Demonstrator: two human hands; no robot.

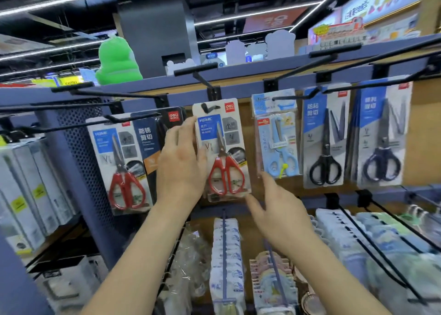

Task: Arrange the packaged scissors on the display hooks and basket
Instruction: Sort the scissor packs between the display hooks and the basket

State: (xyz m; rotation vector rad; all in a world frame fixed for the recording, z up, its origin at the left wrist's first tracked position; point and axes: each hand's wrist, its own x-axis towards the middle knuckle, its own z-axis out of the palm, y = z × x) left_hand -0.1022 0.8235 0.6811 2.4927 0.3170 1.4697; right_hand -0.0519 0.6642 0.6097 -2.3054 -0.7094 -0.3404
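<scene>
My left hand (181, 164) lays straight fingers on the left edge of the red-handled scissors pack (223, 152), which hangs from a hook (210, 108) just right of them. My right hand (280, 210) is spread loose, holding nothing, just below the pack's lower right corner.

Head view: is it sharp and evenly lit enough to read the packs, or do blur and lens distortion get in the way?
Head view, centre: the carded red-handled scissors pack touched by the left hand is sharp, print legible. Head view, lower right: the right hand is motion-smeared. Head view, edges: the blue shelf rail bows from the wide lens.
</scene>
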